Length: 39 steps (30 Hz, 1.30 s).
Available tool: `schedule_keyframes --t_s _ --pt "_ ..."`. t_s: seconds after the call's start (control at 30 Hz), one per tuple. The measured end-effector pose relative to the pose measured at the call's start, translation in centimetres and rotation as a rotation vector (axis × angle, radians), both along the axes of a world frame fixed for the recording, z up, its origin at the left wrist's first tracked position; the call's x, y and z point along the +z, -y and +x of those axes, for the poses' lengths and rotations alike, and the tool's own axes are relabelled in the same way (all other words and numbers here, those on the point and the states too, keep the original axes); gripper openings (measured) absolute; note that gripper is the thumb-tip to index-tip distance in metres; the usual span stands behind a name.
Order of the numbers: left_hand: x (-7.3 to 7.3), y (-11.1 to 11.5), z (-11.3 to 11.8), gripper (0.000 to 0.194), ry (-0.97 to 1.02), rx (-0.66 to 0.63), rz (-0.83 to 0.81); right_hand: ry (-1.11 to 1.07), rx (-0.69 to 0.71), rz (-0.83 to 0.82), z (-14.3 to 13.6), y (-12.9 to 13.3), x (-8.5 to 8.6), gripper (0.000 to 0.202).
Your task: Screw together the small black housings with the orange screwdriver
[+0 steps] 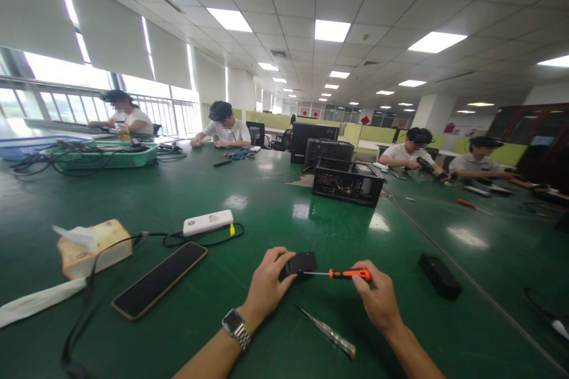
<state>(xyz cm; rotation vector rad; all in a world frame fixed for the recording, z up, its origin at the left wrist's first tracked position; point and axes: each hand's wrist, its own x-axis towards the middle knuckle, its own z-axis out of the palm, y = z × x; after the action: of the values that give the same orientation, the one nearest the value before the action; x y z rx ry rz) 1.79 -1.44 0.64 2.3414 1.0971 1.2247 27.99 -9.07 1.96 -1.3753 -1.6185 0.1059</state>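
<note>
Together, our two hands met over a small black block (307, 262), which lay just above or on the green surface (267, 225); we could not tell whether it touched down. Our left hand (270, 272) pinched the block's left end between thumb and fingers, and a watch (233, 322) circled that wrist. Our right hand (376, 293), to the right of the block, had its fingers closed around the orange-and-black handle of a screwdriver (351, 274). We held the screwdriver nearly level, its shaft pointing left and its tip at the block's near edge; the contact was too small for us to make out.

On our side of the block lay a clear-handled tool (331, 333), slanting, its thin end toward the block. To the left of the block we had a phone (160, 280), with a white pack (208, 222) beyond it and tissues (100, 249) farther left. A black box (440, 275) sat well to the right of the block. Beyond the block and slightly right stood computer cases (349, 183); far beyond it and left, we saw a green basket (115, 158) with dark cables.
</note>
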Motion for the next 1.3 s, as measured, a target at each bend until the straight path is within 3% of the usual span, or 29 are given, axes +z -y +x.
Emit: schedule_keyframes --t_s 0.27,0.47,0.63,0.8,0.97,1.13,1.3 --pt "0.1 0.1 0.0 0.038 -0.008 -0.001 0.009 0.072 -0.032 0.021 0.0 0.0 0.1 0.025" --pt "0.4 0.5 0.0 0.041 -0.056 -0.055 0.063 0.175 -0.039 0.070 -0.4 0.4 0.9 0.040" --pt "-0.1 0.2 -0.2 0.042 -0.051 -0.039 0.021 0.231 0.114 -0.054 -0.3 0.9 2.0 0.017" --pt "-0.5 -0.6 -0.5 0.038 0.008 0.030 -0.094 0.253 0.157 -0.201 0.9 0.5 1.7 0.020" --pt "-0.6 -1.2 -0.9 0.035 0.023 0.046 -0.218 0.121 -0.006 -0.309 3.6 -1.1 -0.1 0.024" --pt "-0.5 -1.0 -1.2 0.036 0.027 -0.025 -0.242 0.268 -0.146 -0.454 5.6 -2.3 -2.4 0.017" --pt "-0.5 -1.0 -1.0 0.030 0.041 -0.007 -0.256 0.357 -0.204 -0.424 3.2 -1.4 -1.3 0.020"
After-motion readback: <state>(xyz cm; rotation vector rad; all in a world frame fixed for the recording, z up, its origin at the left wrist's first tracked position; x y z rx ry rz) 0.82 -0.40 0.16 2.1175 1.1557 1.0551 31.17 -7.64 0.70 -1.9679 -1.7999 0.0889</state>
